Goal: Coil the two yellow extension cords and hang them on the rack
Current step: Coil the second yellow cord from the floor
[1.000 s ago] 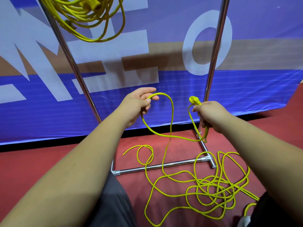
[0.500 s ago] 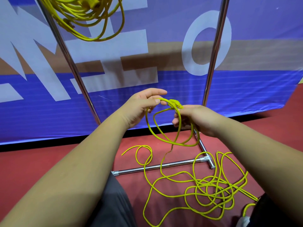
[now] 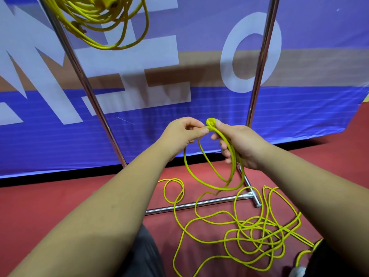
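A yellow extension cord lies in loose tangled loops on the red floor, and its upper end rises to my hands. My right hand grips two hanging loops of it together with the yellow plug end at the thumb. My left hand pinches the cord just left of the plug, almost touching my right hand. A second yellow cord, coiled, hangs from the metal rack at the top left.
The rack's two chrome uprights frame my hands, and its base bar lies on the floor under the cord. A blue banner with large white letters stands right behind the rack. My dark trouser legs show at the bottom edge.
My hands came together from about a cord-loop apart. A new loop passed from my left hand into my right, which now holds two loops instead of just the plug end.
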The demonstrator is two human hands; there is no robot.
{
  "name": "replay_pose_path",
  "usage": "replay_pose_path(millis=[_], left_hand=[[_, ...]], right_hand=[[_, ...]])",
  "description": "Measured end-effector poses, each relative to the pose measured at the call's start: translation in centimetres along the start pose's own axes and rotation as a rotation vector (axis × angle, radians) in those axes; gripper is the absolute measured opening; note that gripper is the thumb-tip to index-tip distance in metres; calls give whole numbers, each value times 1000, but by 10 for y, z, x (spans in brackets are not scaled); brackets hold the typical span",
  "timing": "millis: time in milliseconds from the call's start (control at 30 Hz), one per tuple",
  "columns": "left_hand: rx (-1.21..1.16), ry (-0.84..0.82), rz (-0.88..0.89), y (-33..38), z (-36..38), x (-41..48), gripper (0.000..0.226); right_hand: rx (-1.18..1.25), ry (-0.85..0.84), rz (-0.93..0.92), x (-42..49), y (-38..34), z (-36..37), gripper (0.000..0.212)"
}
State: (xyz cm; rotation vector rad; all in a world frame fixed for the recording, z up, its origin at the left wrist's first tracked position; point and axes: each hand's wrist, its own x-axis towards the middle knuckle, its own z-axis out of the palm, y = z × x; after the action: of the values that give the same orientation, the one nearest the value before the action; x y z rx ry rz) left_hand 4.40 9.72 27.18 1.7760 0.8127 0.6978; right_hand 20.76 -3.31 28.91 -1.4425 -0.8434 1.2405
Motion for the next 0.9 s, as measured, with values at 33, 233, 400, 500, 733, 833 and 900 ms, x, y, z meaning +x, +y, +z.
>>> replay_pose_path(millis=[33,233,400,500,733,833,900], left_hand=[[23,4,-10,-4,0,2,22],[494,-59,-112,-33,-1,11,40],[495,-154,-100,-42,4,14,67],[327,-200,-117,-42,9,16,34],[460,-46,-89,-36,15,26,25],[441,22,-51,-32,15,30,24],[391,53,-55,-33,14,33,27]], right_hand=[[7,1,-16,1,0,0,52],[99,43,-84,4,-1,0,38],[139,-16,-41,2,-8,-8,28],[152,-105,-28,1,-11,-13,28],[0,-108,-112,5,-6,-23,37],[23,-51,-104,9,-9,-29,32],[42,-19,-97,10,-11,-32,33]])
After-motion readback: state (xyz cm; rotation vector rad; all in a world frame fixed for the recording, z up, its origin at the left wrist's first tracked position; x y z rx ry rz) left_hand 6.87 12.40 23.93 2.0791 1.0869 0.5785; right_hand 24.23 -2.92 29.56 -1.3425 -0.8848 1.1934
